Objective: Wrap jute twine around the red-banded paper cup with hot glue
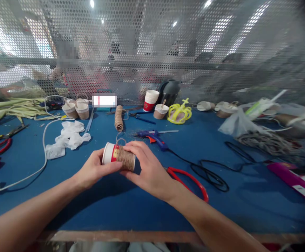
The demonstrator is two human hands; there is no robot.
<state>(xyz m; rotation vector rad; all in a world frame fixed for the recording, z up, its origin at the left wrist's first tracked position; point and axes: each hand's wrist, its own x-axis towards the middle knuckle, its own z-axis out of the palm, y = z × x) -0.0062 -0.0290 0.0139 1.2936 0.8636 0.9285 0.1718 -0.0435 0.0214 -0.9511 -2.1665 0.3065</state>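
A paper cup (117, 155), lying on its side and partly wrapped in brown twine, is held between both hands above the blue table (115, 206). My left hand (93, 171) grips the white rim end with fingers curled round it. My right hand (144, 168) wraps its fingers over the twine-covered part. A strand of twine runs from the cup up to a twine spool (119, 117) standing farther back.
A blue glue gun (152, 136) with a black cord lies just behind the cup; red-handled scissors (191, 180) lie at the right. White plastic scraps (68, 138), finished twine cups (77, 108), a yellow crown (180, 112), a paper cup stack (150, 100) and pliers (0, 141) surround. A mesh screen stands behind, a person beyond it.
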